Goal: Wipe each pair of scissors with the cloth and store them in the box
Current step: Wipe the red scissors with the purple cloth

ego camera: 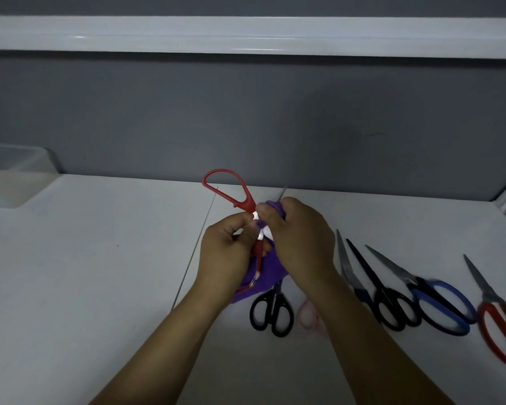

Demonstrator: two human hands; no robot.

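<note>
Item: red scissors (246, 203), gripped by your left hand (225, 255); right hand (301, 241) pinching purple cloth (265, 273) round blade. Wipe pivot-to-tip, keeping cloth over the edge.

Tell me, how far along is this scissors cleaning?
Done: unclear, I cannot see into the box. In hand: the left hand holds the red scissors while the right hand wipes them with the purple cloth. Left: at least five more pairs lie on the table.
</note>
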